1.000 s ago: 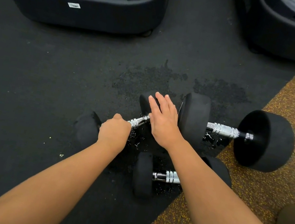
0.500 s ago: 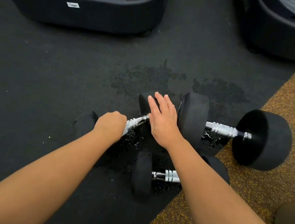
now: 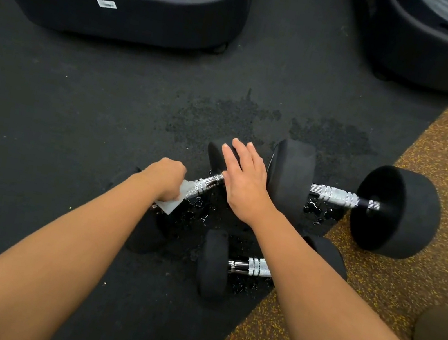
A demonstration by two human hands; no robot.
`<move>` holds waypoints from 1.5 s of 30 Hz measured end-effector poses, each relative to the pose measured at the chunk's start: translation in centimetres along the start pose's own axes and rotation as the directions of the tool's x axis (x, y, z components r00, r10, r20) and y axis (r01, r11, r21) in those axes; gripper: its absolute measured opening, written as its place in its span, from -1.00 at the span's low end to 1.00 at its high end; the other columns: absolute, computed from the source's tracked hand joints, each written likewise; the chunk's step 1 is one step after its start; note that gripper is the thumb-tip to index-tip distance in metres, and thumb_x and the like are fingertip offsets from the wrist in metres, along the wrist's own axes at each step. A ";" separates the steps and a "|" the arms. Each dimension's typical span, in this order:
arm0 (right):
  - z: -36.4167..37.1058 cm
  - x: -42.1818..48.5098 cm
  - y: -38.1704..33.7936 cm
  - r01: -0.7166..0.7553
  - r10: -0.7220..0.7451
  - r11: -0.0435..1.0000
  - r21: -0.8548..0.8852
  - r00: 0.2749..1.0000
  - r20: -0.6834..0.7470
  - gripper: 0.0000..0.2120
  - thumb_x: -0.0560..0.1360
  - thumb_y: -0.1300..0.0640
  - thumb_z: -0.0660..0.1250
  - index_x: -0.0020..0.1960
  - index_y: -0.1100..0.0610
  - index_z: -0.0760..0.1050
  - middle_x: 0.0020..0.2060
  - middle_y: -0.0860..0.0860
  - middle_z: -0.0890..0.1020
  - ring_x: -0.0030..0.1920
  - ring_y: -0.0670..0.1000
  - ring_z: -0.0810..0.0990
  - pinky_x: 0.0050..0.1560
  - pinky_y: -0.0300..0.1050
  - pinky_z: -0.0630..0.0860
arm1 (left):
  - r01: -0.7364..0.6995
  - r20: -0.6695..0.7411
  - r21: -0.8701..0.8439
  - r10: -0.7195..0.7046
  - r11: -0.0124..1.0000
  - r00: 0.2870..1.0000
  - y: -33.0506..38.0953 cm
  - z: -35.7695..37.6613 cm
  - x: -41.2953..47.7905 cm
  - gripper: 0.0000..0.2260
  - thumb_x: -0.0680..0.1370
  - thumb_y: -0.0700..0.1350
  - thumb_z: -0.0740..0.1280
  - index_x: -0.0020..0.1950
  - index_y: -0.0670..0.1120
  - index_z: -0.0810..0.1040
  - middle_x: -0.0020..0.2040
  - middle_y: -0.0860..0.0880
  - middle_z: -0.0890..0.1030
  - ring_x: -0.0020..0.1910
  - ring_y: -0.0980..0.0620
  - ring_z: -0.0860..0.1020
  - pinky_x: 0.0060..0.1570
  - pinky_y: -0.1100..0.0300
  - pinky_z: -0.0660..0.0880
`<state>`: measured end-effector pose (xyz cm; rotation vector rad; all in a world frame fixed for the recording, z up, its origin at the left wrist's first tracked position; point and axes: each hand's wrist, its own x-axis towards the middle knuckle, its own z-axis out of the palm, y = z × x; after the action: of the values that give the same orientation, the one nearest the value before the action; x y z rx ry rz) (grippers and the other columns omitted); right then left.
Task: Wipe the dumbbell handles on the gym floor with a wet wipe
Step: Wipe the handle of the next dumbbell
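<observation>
Left hand (image 3: 165, 179): fingers closed round wipe (image 3: 171, 205) on handle (image 3: 205, 183), lately slid nearward along it, baring more chrome, so this handle, lying on the floor (image 3: 77, 115), looks nearly done; right hand (image 3: 244, 185) flat, fingers straight, steadying head (image 3: 215, 153).

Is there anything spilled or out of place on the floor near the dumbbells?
Yes. Dark, wet-looking patches mark the black floor just beyond the large dumbbell, and shiny droplets lie under its handle, as if liquid was spilled.

Black floor (image 3: 49, 111): three dumbbells (image 3: 396, 212), wet patches (image 3: 225, 119).
</observation>
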<state>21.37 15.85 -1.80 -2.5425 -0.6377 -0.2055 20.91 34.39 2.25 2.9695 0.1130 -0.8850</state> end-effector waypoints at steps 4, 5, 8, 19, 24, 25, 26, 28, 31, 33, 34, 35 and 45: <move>0.0 0.0 0.1 0.005 -0.005 1.000 -0.005 1.000 -0.006 -0.54 0.57 0.19 0.20 0.46 0.17 0.25 0.44 0.16 0.26 0.47 0.25 0.13 0.36 0.30 0.21 | 0.050 0.074 -0.033 -0.048 0.998 0.996 0.0 -0.2 0.9 -0.74 0.52 -0.28 0.14 0.18 -0.20 0.47 0.16 -0.17 0.54 0.10 -0.15 0.53 -0.04 0.10 0.47; 0.1 -0.1 0.1 0.004 -0.004 1.000 -0.001 1.000 -0.011 -0.54 0.57 0.19 0.21 0.45 0.17 0.25 0.44 0.16 0.26 0.47 0.25 0.14 0.36 0.29 0.21 | 0.059 0.095 -0.047 -0.054 0.997 0.994 0.0 -0.1 1.0 -0.74 0.52 -0.29 0.12 0.16 -0.22 0.49 0.15 -0.18 0.55 0.08 -0.15 0.53 -0.03 0.09 0.46; 0.2 -0.1 0.1 0.003 -0.003 1.000 -0.001 1.000 -0.017 -0.54 0.57 0.19 0.21 0.45 0.17 0.26 0.44 0.16 0.27 0.46 0.25 0.15 0.36 0.29 0.22 | 0.090 0.158 -0.137 -0.068 0.986 0.985 0.4 -0.1 1.3 -0.74 0.52 -0.29 0.08 0.06 -0.29 0.53 0.08 -0.23 0.58 0.02 -0.18 0.55 -0.08 0.07 0.42; 0.2 -0.2 0.1 -0.005 0.006 1.000 0.024 1.000 -0.013 -0.53 0.57 0.19 0.20 0.46 0.16 0.25 0.45 0.15 0.25 0.47 0.24 0.11 0.38 0.29 0.16 | 0.216 0.293 -0.525 -0.063 0.823 0.954 -0.4 0.1 3.1 -0.70 0.41 -0.31 0.12 0.00 -0.25 0.60 0.00 -0.26 0.64 0.01 -0.23 0.62 0.01 -0.17 0.55; 0.1 -0.1 0.0 -0.011 0.011 1.000 0.028 1.000 0.001 -0.53 0.58 0.19 0.19 0.47 0.15 0.23 0.46 0.14 0.22 0.48 0.22 0.08 0.40 0.27 0.13 | 0.286 0.333 -0.545 -0.109 0.788 0.937 -0.5 0.0 2.7 -0.69 0.48 -0.34 0.09 0.06 -0.29 0.58 0.00 -0.30 0.63 0.00 -0.27 0.62 -0.02 -0.23 0.54; 0.1 -0.1 0.0 -0.011 0.011 1.000 0.028 1.000 0.004 -0.53 0.58 0.18 0.19 0.47 0.15 0.23 0.47 0.14 0.22 0.49 0.22 0.08 0.40 0.27 0.12 | 0.292 0.334 -0.557 -0.113 0.777 0.936 -0.2 -0.1 2.6 -0.70 0.48 -0.33 0.09 0.06 -0.29 0.58 -0.01 -0.30 0.63 -0.01 -0.27 0.63 -0.04 -0.20 0.55; 0.1 -0.1 0.0 -0.010 0.010 1.000 0.027 1.000 0.001 -0.53 0.58 0.19 0.19 0.47 0.15 0.23 0.46 0.14 0.22 0.48 0.23 0.08 0.40 0.27 0.12 | 0.293 0.330 -0.582 -0.109 0.759 0.938 0.1 -0.3 2.5 -0.71 0.49 -0.34 0.10 0.05 -0.30 0.58 -0.01 -0.30 0.63 -0.02 -0.27 0.63 -0.05 -0.18 0.55; 0.1 -0.1 0.0 -0.011 0.011 1.000 0.025 1.000 -0.006 -0.53 0.57 0.19 0.20 0.47 0.16 0.23 0.46 0.15 0.23 0.48 0.23 0.09 0.39 0.27 0.13 | 0.283 0.317 -0.649 -0.087 0.707 0.944 0.9 -0.6 2.2 -0.74 0.50 -0.36 0.12 0.05 -0.34 0.57 0.00 -0.33 0.62 -0.05 -0.26 0.62 -0.02 -0.20 0.54; 0.1 -0.1 0.0 -0.013 0.013 1.000 0.025 1.000 -0.002 -0.53 0.57 0.19 0.19 0.47 0.15 0.23 0.47 0.14 0.22 0.48 0.23 0.09 0.39 0.26 0.11 | 0.239 0.265 -0.734 -0.057 0.636 0.963 1.6 -0.4 2.3 -0.76 0.50 -0.36 0.16 0.05 -0.34 0.58 -0.03 -0.33 0.63 -0.09 -0.25 0.63 0.00 -0.23 0.53; 0.1 -0.1 0.0 -0.014 0.014 1.000 0.020 1.000 -0.004 -0.53 0.57 0.19 0.19 0.47 0.15 0.23 0.46 0.14 0.23 0.48 0.23 0.09 0.39 0.26 0.11 | 0.202 0.223 -0.758 -0.045 0.620 0.974 1.9 -0.2 2.5 -0.79 0.51 -0.36 0.16 -0.02 -0.29 0.59 -0.02 -0.29 0.64 -0.06 -0.26 0.63 -0.01 -0.17 0.57; 0.0 -0.1 0.0 -0.014 0.014 1.000 0.017 1.000 -0.006 -0.53 0.57 0.20 0.20 0.47 0.15 0.23 0.46 0.14 0.23 0.48 0.23 0.10 0.38 0.26 0.12 | 0.175 0.196 -0.765 -0.035 0.620 0.980 2.1 -0.2 2.7 -0.80 0.52 -0.37 0.16 -0.08 -0.23 0.58 -0.02 -0.26 0.63 -0.07 -0.21 0.62 -0.05 -0.05 0.57; 0.0 -0.1 0.0 -0.014 0.014 1.000 0.017 1.000 -0.005 -0.53 0.57 0.20 0.20 0.47 0.15 0.23 0.46 0.14 0.23 0.48 0.23 0.10 0.38 0.26 0.11 | 0.150 0.170 -0.766 -0.028 0.625 0.985 2.3 -0.2 2.7 -0.77 0.52 -0.39 0.15 -0.11 -0.16 0.56 -0.01 -0.21 0.60 -0.10 -0.14 0.58 -0.10 0.07 0.53; -0.2 -0.3 0.0 -0.015 0.015 1.000 0.018 1.000 0.026 -0.53 0.60 0.17 0.15 0.49 0.12 0.17 0.49 0.10 0.16 0.50 0.18 0.01 0.42 0.22 0.05 | -0.088 -0.064 -0.533 0.064 0.842 0.996 2.4 0.6 2.0 -0.72 0.58 -0.21 0.18 0.21 -0.05 0.59 0.07 -0.13 0.63 0.02 -0.08 0.55 -0.02 0.09 0.46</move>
<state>21.14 15.66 -1.70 -2.5353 -0.6278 -0.1606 22.42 32.11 0.68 2.4474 0.2048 -0.6433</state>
